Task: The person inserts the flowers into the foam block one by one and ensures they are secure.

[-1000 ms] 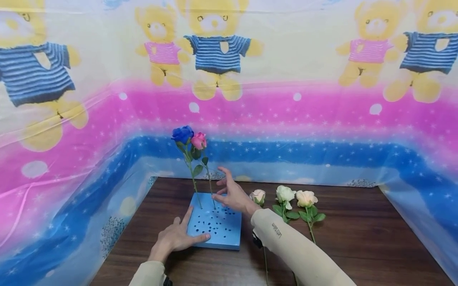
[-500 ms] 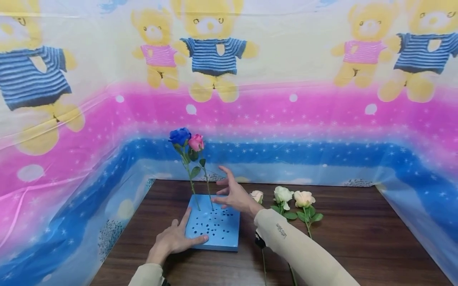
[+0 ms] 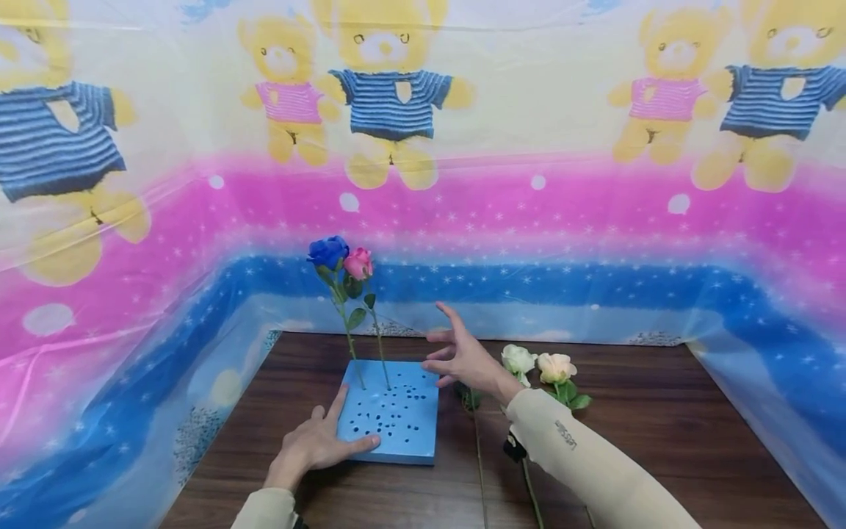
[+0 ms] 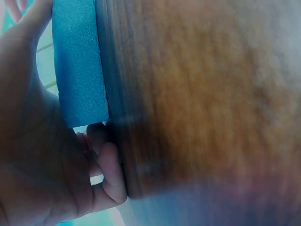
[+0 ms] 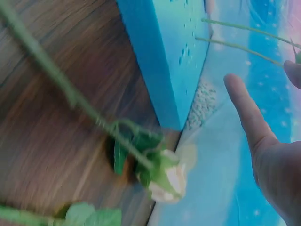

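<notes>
My left hand (image 3: 313,444) rests on the left side of a light blue foam block (image 3: 419,447) full of small holes. Its thumb lies straight over the top and its index finger runs along the edge; other fingers bend beside the block in the left wrist view. A blue rose (image 3: 328,252) and a pink rose (image 3: 359,263) stand in the block's far-left part, stems leaning slightly left. Above the block's right edge, my right hand (image 3: 476,360) hovers with spread fingers, holding nothing. Below it lies a pale rose (image 5: 169,181), its bloom hidden in the head view.
On the brown wooden table (image 3: 661,441), a white rose (image 3: 518,358) and a peach rose (image 3: 557,366) lie right of the block. My right sleeve covers parts of their stems. A bear-printed cloth (image 3: 489,242) hangs behind the table.
My right hand has moved right, away from the pink rose's stem. The left hand stays on the block, and both standing roses keep their places in it.
</notes>
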The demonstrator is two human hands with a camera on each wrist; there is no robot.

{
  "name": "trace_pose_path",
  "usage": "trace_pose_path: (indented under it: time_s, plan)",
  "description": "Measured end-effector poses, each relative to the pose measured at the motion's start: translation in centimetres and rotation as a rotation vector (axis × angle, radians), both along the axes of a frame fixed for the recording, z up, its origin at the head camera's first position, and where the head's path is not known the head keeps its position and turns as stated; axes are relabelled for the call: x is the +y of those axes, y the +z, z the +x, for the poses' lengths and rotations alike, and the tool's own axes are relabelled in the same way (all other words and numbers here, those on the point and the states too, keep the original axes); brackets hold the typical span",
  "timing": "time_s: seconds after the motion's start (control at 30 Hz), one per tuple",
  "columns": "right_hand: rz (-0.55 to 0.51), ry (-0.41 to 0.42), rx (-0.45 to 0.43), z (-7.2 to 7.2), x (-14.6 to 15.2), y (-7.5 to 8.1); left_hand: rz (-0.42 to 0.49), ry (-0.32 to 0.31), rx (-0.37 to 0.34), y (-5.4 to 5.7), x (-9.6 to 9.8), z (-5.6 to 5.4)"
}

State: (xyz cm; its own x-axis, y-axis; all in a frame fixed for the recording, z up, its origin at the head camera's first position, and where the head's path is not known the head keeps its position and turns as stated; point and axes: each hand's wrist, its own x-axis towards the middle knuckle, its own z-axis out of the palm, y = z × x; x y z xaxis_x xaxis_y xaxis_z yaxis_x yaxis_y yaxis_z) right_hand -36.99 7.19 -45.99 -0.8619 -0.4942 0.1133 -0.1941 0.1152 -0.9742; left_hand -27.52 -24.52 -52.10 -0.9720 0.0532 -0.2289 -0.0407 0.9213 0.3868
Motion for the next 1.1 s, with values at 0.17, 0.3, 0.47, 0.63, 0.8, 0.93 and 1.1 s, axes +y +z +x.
trace_pose_path:
  time_s: [0.17,0.3,0.47,0.63,0.8,0.93,1.1]
  plan:
    - [-0.052,0.015,-0.062,0.6,2.3,1.2,-0.006,-0.001,0.007,-0.1,-0.2,0.0]
    - [-0.071,0.035,-0.067,1.4,4.3,2.4,-0.011,-0.005,0.013,0.0,-0.3,0.1]
    - [-0.060,0.050,-0.077,2.5,7.0,3.7,-0.005,-0.003,0.011,0.1,-0.1,0.2]
    - [-0.051,0.042,-0.099,3.6,10.2,4.0,-0.002,-0.002,0.010,0.2,0.0,0.3]
    - [-0.064,-0.006,-0.127,4.2,13.9,3.1,-0.005,-0.001,0.001,0.2,0.1,0.2]
    - [-0.034,-0.058,-0.118,4.6,16.6,2.2,-0.010,0.004,-0.005,0.2,0.0,0.1]
    - [-0.013,-0.084,-0.120,5.7,19.5,0.9,0.002,0.012,-0.010,0.3,0.1,0.0]
